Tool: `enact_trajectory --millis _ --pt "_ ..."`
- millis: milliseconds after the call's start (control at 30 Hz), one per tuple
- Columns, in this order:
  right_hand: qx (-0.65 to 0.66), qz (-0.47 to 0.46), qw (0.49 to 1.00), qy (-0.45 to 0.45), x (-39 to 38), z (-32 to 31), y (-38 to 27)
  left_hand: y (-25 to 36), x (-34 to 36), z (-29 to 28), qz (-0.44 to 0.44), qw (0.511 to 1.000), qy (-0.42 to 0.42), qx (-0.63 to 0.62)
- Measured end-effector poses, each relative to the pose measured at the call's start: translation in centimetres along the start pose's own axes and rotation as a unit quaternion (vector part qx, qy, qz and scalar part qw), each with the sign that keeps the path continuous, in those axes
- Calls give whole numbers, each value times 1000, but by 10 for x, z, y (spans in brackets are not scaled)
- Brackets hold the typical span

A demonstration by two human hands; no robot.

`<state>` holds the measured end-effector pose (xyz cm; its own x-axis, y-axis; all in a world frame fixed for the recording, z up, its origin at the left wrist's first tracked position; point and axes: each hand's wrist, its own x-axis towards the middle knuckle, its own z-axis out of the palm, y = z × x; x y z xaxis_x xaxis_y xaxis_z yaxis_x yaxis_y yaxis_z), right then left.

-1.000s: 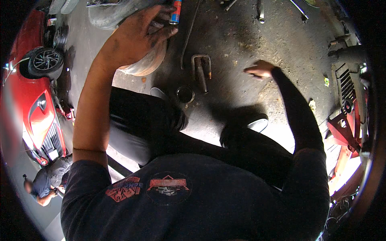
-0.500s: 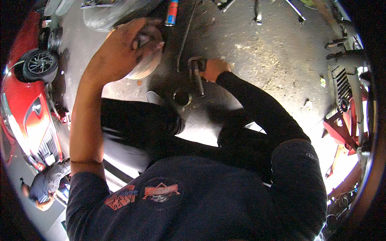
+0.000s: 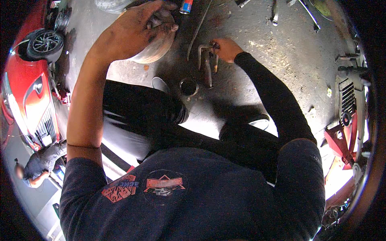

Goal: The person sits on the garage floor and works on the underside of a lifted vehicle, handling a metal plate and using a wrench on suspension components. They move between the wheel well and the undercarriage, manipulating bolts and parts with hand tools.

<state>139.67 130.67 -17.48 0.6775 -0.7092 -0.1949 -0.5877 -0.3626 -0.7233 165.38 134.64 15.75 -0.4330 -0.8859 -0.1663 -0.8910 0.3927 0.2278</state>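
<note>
My left hand (image 3: 130,34), its fingers dark with grime, is curled over the top of a pale, rounded object (image 3: 157,52). Whatever lies between those fingers is hidden. Farther right, my right hand (image 3: 228,50) has its fingers wrapped around the end of a bent metal bar (image 3: 207,70), whose straight part hangs down over the floor. A short yellowish piece (image 3: 216,63) shows beside the bar, under the fingers. Closer to my knees, a round metal ring (image 3: 188,86) with a dark centre lies on the concrete.
Near the top edge are a red and blue can (image 3: 185,7), a thin rod (image 3: 198,32) and several wrenches (image 3: 275,18). A red car (image 3: 34,88) and a person (image 3: 40,164) are at left. Metal parts and a red stand (image 3: 339,140) line the right side.
The whole view has shifted, moving floor things up and right in the picture. Both hands have moved slightly farther away. More of the bent bar shows beside my right hand.
</note>
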Motion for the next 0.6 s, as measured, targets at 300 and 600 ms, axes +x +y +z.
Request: enact_trajectory --millis 300,600 --pt "144 65 987 -33 17 -58 12 -20 1 116 8 976 -188 106" --pt "43 72 974 -208 -31 -86 59 -39 60 306 -97 990 -104 -26"
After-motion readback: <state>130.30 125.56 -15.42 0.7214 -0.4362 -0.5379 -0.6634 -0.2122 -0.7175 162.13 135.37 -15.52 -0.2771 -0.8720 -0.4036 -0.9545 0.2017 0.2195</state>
